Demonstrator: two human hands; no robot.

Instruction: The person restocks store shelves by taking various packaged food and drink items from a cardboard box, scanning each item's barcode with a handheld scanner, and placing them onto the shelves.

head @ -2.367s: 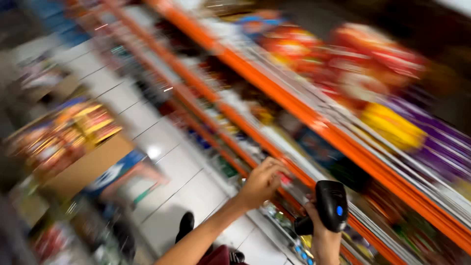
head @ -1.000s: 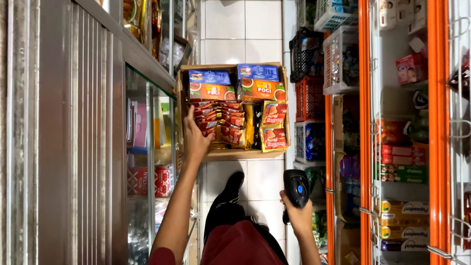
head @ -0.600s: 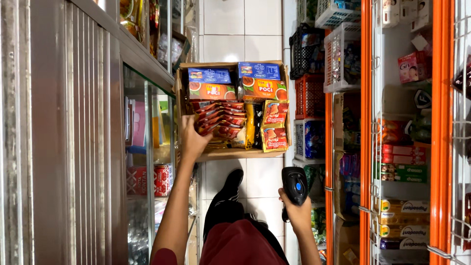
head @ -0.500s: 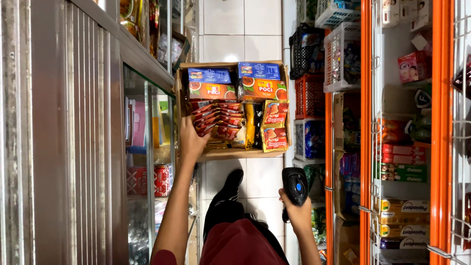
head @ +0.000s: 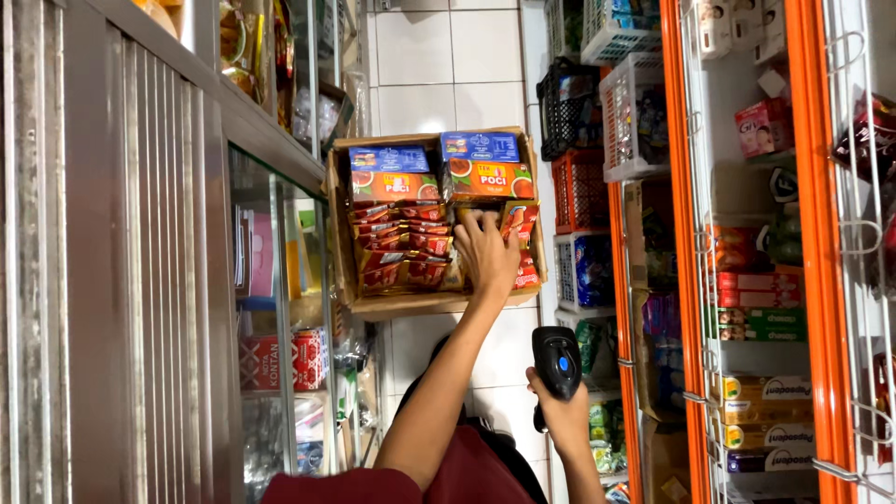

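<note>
A cardboard box [head: 338, 233] stands on the white tiled floor, packed with red snack packets [head: 397, 247] and flat blue and orange cartons [head: 485, 175]. My left hand [head: 485, 254] reaches into the box with fingers spread, resting on the packets in its right half. It grips nothing that I can see. Lower down, my right hand [head: 567, 420] holds a black handheld scanner [head: 557, 362] with a blue button, upright and apart from the box.
A glass-fronted display cabinet [head: 271, 280] with goods runs along the left. Orange shelving [head: 674, 187] with wire fronts and boxed goods lines the right. Plastic baskets [head: 579, 187] stand between the box and the shelving. The aisle is narrow.
My left hand has moved from the red packets at the box's left side across to the right half. The scanner hand has stayed about where it was.
</note>
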